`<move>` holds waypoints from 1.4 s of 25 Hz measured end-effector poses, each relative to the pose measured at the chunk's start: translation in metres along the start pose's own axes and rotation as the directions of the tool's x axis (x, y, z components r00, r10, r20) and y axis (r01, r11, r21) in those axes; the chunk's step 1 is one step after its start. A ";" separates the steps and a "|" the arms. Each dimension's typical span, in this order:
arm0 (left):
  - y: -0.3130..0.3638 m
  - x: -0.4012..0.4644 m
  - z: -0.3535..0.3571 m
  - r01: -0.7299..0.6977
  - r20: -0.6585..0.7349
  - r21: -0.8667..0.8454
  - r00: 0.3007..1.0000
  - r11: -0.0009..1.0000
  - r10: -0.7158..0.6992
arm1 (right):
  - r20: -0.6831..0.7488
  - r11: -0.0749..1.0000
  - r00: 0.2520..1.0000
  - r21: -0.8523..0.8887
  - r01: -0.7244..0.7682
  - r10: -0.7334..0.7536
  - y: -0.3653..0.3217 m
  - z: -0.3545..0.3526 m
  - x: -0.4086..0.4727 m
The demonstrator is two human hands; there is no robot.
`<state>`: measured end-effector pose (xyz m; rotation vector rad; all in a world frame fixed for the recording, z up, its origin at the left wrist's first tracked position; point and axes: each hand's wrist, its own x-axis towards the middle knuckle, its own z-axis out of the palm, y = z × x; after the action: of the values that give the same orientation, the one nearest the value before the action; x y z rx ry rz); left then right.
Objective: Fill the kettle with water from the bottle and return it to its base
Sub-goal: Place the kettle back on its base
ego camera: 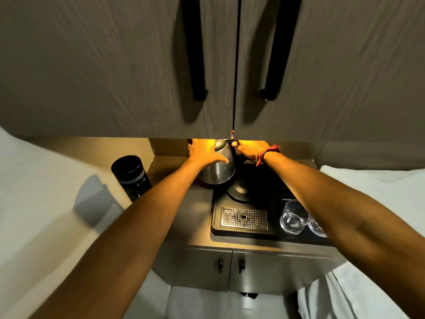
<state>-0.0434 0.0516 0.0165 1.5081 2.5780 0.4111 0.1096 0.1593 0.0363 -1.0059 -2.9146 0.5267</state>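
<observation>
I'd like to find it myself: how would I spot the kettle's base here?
Start at the black rectangular tray on the counter under the wall cupboards. Behind its perforated metal drip grate sits the round black kettle base. Unlike the clear drinking glasses to its right, it is a dark, low disc.

Kettle point(218, 171) top & lid hidden under cabinet point(138, 77); right glass point(316, 225) behind forearm (mostly).

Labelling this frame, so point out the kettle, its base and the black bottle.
kettle point(217, 172): head view, on its steel belly.
base point(240, 192): head view, on its black disc.
black bottle point(128, 168): head view, on its lid.
</observation>
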 end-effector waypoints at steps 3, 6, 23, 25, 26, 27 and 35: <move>0.031 0.004 0.007 -0.081 0.000 0.015 0.997 0.997 0.081 | -0.081 0.993 0.991 0.065 -0.102 0.107 0.031 -0.006 -0.013; 0.057 0.005 0.021 -0.107 0.004 0.064 0.994 0.992 0.107 | -0.090 0.976 0.979 0.141 -0.168 0.182 0.049 -0.005 -0.019; 0.081 -0.021 0.047 -0.181 -0.064 0.072 0.981 0.981 0.185 | -0.175 0.998 0.983 0.039 -0.057 0.063 0.078 0.008 -0.050; 0.080 -0.022 0.048 -0.187 -0.074 0.086 0.978 0.979 0.193 | -0.197 0.997 0.979 0.062 -0.043 0.055 0.078 0.013 -0.053; 0.078 -0.022 0.047 -0.186 -0.071 0.078 0.979 0.979 0.191 | -0.212 0.997 0.976 0.069 -0.036 0.050 0.077 0.015 -0.053; 0.077 -0.021 0.046 -0.185 -0.063 0.073 0.980 0.980 0.189 | -0.218 0.997 0.975 0.071 -0.035 0.050 0.076 0.017 -0.053; 0.082 -0.019 0.048 -0.192 -0.056 0.137 0.978 0.972 0.201 | -0.254 0.993 0.962 0.094 -0.075 0.097 0.082 0.027 -0.048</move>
<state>0.0458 0.0813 -0.0053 1.8351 2.5613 0.3252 0.1937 0.1827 -0.0104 -1.1030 -2.6091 0.4759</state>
